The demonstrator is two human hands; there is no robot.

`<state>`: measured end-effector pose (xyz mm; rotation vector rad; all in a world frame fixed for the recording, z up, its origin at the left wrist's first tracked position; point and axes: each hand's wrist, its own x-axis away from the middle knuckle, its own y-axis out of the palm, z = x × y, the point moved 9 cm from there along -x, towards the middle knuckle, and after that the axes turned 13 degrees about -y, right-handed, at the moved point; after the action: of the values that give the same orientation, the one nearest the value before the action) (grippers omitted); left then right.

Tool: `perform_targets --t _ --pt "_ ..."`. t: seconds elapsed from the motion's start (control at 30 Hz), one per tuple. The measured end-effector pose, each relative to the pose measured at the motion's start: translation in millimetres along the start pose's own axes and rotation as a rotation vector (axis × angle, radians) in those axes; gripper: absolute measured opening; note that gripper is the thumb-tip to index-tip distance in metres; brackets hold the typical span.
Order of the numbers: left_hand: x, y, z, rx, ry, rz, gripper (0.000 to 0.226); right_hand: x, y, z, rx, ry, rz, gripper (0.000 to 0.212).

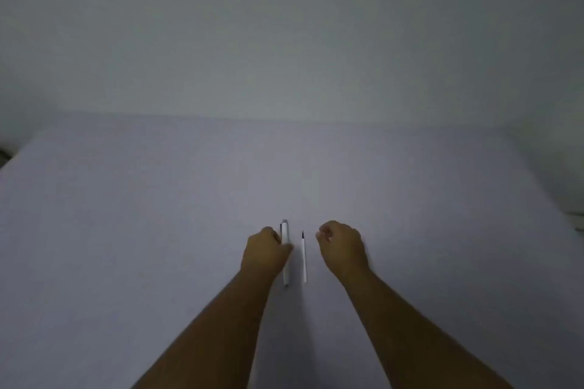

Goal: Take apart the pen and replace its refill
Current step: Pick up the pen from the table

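The white pen (286, 254) lies whole on the pale table (126, 230); the left hand (264, 251) closes on its barrel; just right of the pen lies the loose refill (304, 257), and beyond it the right hand (343, 246) hovers curled, empty; disassembly seems barely begun, the swap ahead.

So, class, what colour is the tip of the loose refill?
Black, on a white refill, seen in the head view.

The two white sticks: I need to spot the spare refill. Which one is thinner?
The thin refill, dark-tipped, lying free between the hands. The thicker pen lies left of it, against the left hand.
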<state>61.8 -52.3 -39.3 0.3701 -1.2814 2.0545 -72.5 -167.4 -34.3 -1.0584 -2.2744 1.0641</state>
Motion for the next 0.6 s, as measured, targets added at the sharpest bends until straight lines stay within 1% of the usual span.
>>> perform_targets --t 0.03,0.1,0.13,0.23,0.33,0.37,0.43,0.5,0.6 --pt "-1 8 -4 -0.004 -0.028 -0.027 0.033 0 4 6 -0.035 0.021 0.008 0.024" --pt "-3 17 -12 0.015 -0.076 -0.030 0.035 0 9 10 -0.060 0.039 0.010 0.021" --pt "-5 22 -15 0.021 -0.089 -0.029 0.034 1 10 11 -0.054 0.060 -0.003 0.020" --pt "-7 26 -17 0.046 -0.094 -0.003 0.026 -1 20 12 -0.085 0.049 -0.024 0.017" --pt "-9 20 -17 0.094 -0.060 0.014 0.020 -4 24 6 -0.144 0.045 -0.025 0.018" --pt "-9 17 -17 0.126 -0.044 0.011 0.022 -5 24 3 -0.179 0.040 -0.015 0.018" --pt "-6 11 -16 0.159 -0.005 0.013 0.032 -8 24 -4 -0.248 0.053 -0.009 0.021" --pt "-1 8 -11 0.124 0.060 0.031 0.032 -10 27 -7 -0.332 0.119 -0.041 0.027" --pt "11 15 1 0.075 0.163 -0.001 0.022 -11 33 -10 -0.429 0.217 -0.082 0.028"
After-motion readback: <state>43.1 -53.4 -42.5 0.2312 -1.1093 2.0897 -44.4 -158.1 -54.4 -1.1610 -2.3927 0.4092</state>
